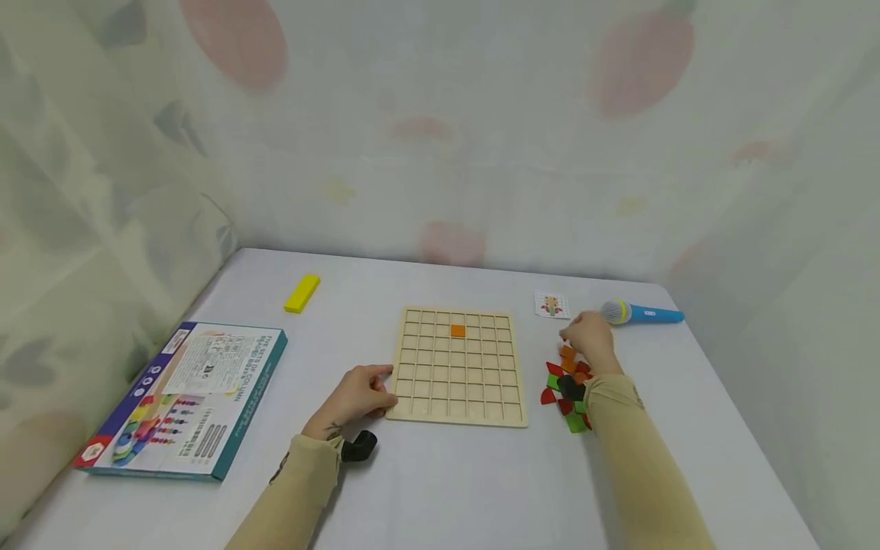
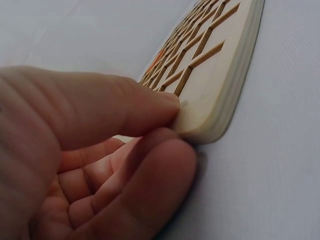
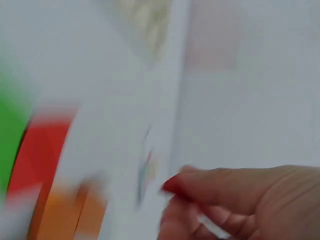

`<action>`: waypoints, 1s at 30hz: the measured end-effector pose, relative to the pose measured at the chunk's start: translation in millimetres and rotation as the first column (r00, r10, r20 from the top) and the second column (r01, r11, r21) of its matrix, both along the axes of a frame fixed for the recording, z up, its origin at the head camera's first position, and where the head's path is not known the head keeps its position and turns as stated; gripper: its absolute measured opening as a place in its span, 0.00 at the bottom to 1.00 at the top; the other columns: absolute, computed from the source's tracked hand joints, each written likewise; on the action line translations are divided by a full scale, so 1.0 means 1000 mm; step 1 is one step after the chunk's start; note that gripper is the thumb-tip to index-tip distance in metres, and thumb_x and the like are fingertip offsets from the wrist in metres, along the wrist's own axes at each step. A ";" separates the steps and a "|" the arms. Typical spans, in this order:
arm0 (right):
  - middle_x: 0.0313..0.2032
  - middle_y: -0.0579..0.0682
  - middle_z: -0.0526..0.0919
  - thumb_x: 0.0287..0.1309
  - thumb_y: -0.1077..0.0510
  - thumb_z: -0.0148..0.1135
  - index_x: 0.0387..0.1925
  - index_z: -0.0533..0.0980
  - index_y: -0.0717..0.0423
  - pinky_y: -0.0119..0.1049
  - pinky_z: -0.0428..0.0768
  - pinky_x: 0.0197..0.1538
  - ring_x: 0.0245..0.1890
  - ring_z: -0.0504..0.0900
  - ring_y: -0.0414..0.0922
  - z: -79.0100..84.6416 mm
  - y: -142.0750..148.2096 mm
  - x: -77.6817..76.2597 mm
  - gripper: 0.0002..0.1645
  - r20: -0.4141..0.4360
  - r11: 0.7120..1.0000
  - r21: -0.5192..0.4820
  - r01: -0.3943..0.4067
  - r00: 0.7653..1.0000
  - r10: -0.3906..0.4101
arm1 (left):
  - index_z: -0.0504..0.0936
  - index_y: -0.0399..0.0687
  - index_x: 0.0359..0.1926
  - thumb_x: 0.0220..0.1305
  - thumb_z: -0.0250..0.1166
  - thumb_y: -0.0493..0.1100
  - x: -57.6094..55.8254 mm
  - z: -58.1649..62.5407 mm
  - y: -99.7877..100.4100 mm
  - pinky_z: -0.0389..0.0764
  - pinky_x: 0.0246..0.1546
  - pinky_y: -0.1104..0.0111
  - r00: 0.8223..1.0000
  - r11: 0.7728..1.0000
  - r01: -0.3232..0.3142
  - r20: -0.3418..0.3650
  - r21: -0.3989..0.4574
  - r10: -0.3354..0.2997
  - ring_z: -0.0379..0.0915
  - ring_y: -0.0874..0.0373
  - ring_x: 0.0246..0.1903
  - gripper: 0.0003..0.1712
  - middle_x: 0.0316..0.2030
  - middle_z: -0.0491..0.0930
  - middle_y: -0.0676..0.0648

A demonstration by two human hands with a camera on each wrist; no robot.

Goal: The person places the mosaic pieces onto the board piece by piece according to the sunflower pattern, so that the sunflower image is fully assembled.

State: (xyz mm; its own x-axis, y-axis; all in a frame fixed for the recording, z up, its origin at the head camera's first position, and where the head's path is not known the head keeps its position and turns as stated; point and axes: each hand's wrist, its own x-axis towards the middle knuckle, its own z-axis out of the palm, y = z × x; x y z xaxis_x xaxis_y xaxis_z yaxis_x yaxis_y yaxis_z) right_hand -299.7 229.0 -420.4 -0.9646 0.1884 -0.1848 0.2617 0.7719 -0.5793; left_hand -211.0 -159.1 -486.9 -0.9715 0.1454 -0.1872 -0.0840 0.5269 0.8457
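"What are you holding?"
"My left hand (image 1: pixel 356 394) is gripping the board (image 1: pixel 457 374) at its left edge. Farther out, my right hand (image 1: pixel 591 336) is pinching a red piece (image 3: pixel 173 185); the board is lying left of that hand."

One each: board (image 1: pixel 457 422), card (image 1: pixel 551 305), microphone (image 1: pixel 646 314), box (image 1: pixel 189 401), yellow block (image 1: pixel 302 293).

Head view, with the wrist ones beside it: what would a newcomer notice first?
Probably the lone orange tile, in the second row from the far edge of the pale board. Next, the bright loose tiles to the board's right, by the right hand, which pinches a red piece. The colorful box on the left likely draws the eye too.
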 end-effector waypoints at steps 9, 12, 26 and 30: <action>0.35 0.60 0.81 0.56 0.63 0.60 0.36 0.78 0.65 0.33 0.78 0.31 0.28 0.79 0.46 0.000 -0.097 -0.031 0.08 -0.143 0.928 -0.259 -0.267 0.961 0.236 | 0.69 0.38 0.61 0.46 0.69 0.36 0.003 0.004 0.004 0.69 0.17 0.70 1.000 1.000 -0.008 0.020 0.010 0.007 0.68 0.60 0.14 0.38 0.18 0.74 0.47; 0.34 0.56 0.81 0.56 0.64 0.59 0.36 0.80 0.62 0.33 0.76 0.32 0.31 0.78 0.47 -0.007 -0.125 -0.036 0.07 -0.154 0.901 -0.181 -0.394 0.916 0.369 | 0.69 0.38 0.61 0.46 0.69 0.36 0.004 0.003 0.005 0.69 0.17 0.70 1.000 1.000 -0.013 0.025 0.008 0.013 0.68 0.60 0.14 0.38 0.18 0.74 0.47; 0.32 0.49 0.82 0.54 0.64 0.59 0.30 0.82 0.55 0.35 0.74 0.35 0.30 0.76 0.44 -0.024 -0.171 -0.038 0.07 -0.069 0.874 0.031 -0.486 0.871 0.487 | 0.68 0.37 0.62 0.47 0.69 0.35 0.006 0.003 0.007 0.69 0.17 0.70 1.000 1.000 0.000 0.026 0.021 0.000 0.68 0.60 0.14 0.38 0.17 0.74 0.48; 0.32 0.47 0.82 0.56 0.61 0.59 0.28 0.81 0.52 0.34 0.72 0.31 0.27 0.74 0.43 -0.025 -0.174 -0.039 0.06 -0.066 0.865 0.056 -0.499 0.863 0.502 | 0.68 0.37 0.62 0.47 0.69 0.35 0.004 0.003 0.005 0.69 0.17 0.70 1.000 1.000 -0.004 0.028 0.017 0.004 0.68 0.60 0.14 0.38 0.18 0.74 0.47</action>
State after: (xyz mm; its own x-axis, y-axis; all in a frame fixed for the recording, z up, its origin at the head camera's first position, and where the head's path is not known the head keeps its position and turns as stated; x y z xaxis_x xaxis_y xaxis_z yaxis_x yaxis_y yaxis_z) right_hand -338.2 55.3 -445.7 -0.9417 -0.3180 -0.1094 -0.2088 0.8079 -0.5510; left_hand -207.0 -153.8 -483.4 -0.9664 0.1451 -0.2122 -0.1102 0.5117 0.8521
